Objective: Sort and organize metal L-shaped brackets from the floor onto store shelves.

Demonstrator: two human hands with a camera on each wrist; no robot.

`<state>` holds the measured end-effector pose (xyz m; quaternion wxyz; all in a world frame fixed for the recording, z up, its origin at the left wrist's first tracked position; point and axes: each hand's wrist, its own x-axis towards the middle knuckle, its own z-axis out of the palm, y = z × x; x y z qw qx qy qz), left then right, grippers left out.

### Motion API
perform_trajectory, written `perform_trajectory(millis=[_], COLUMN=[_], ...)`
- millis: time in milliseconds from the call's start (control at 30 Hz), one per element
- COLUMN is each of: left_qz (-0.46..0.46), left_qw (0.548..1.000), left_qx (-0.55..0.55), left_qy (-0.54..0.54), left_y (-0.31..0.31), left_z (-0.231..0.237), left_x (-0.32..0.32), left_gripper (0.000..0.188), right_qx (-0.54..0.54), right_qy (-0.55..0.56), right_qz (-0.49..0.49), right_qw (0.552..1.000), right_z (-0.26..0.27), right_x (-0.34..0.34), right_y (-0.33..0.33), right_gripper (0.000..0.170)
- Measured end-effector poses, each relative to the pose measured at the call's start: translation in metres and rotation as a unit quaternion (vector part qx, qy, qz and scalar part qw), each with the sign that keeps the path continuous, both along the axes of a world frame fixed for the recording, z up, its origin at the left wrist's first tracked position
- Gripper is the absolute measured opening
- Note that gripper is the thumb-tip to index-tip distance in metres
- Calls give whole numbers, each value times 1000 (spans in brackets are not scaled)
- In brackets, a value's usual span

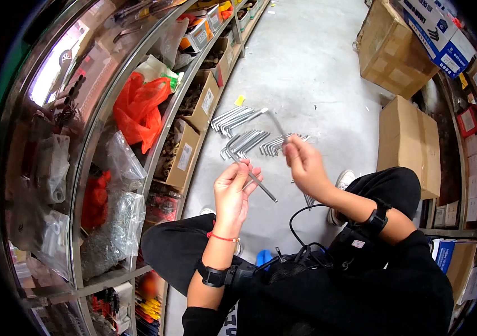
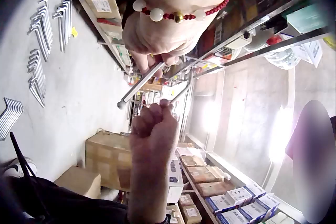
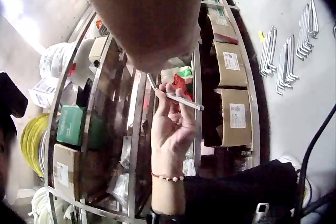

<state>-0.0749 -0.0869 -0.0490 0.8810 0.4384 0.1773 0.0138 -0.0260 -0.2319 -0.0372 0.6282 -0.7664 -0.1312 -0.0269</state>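
Note:
My left hand (image 1: 232, 190) holds a grey steel L-shaped hex key (image 1: 264, 189) between thumb and fingers; its long arm slants down to the right, ending in a rounded tip. Another hex key (image 1: 276, 125) is gripped in my right hand (image 1: 309, 169), its bent end up and to the left. In the left wrist view, the left-hand key (image 2: 137, 88) passes close over the right hand (image 2: 152, 137). On the floor ahead lie several hex keys (image 1: 249, 143) in rows, sorted side by side. The right wrist view mostly hides the right hand's fingers behind the wrist.
A metal shelf (image 1: 193, 162) with open cardboard boxes (image 1: 202, 103) and a red plastic bag (image 1: 140, 109) runs along the left. Cardboard cartons (image 1: 409, 148) stand on the right. A black cable (image 1: 292, 221) loops near the knees, and a yellow scrap (image 1: 239, 100) lies beside the keys.

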Motion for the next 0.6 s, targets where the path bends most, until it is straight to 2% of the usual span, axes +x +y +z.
perform_trajectory(millis=[100, 133, 267, 367, 500, 600], left_qz=[0, -4, -5, -8, -6, -2], left_qw=[1000, 1000, 1000, 1000, 1000, 1000], left_qx=[-14, -13, -14, -14, -5, -1], left_qy=[3, 3, -4, -4, 0, 14], left_y=[1, 1, 0, 0, 1, 2], left_z=[-4, -3, -1, -1, 0, 0], left_x=[0, -1, -1, -2, -1, -1], left_gripper=[18, 18, 18, 18, 18, 18], right_qx=[-18, -9, -23, 32, 107, 104], right_qy=[13, 7, 22, 22, 142, 109], right_qz=[55, 18, 48, 25, 125, 146], right_qw=[998, 1000, 998, 999, 976, 978], right_z=[-9, -7, -5, 3, -6, -10], right_x=[-6, -3, -6, 3, 4, 2], right_y=[1, 1, 1, 0, -5, -4], right_gripper=[13, 13, 14, 17, 20, 12])
